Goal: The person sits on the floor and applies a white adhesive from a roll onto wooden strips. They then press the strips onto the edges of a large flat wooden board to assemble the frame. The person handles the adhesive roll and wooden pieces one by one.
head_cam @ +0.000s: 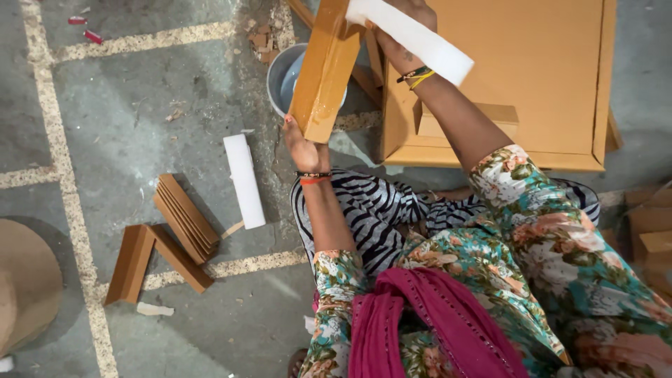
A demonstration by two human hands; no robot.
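no packages, labels, signs or screens show anywhere in this view.

Even, soft daylight, fairly bright. Faint diffuse shadows on the floor (140,126), darkest beside the board (323,70) and under the cabinet (518,77). White strip (413,38) nearly blown out. Slight motion blur at top; corners bend a little.

we cannot see the fingers of our right hand (413,28): the white paper strip (413,35) covers them and the top edge cuts them off. the wooden block (323,70) hides most of the metal bowl (280,77). the round brown board (28,280) runs off the left edge.
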